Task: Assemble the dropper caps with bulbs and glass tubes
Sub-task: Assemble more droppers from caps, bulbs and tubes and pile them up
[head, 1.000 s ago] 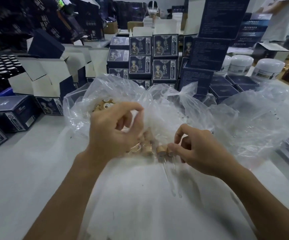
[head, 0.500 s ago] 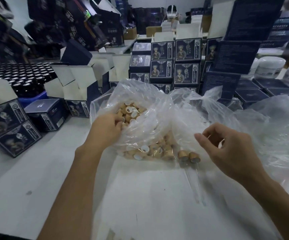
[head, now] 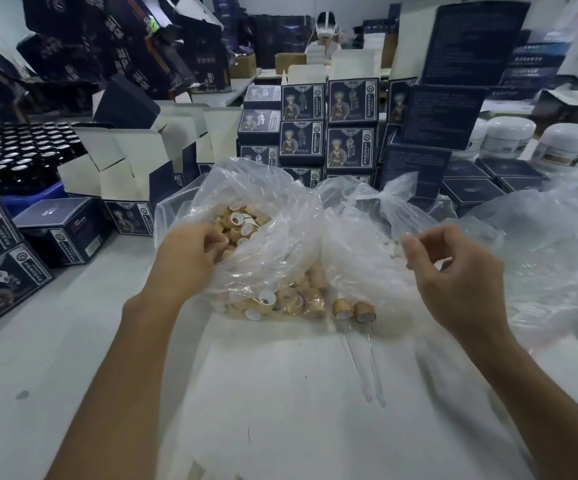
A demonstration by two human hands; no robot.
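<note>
Glass tubes [head: 367, 365] on two finished droppers beside the bag [head: 280, 209] look fragile, best lifted by their caps [head: 353, 310]; left hand [head: 190, 258] digs among loose caps, right hand [head: 460, 275] hovers loosely curled, empty.

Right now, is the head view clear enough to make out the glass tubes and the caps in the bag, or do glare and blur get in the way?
Head view: caps in the bag read clearly through mild sheen; the two glass tubes are faint against the white table; edges bend from the wide lens; background boxes are soft.
</note>
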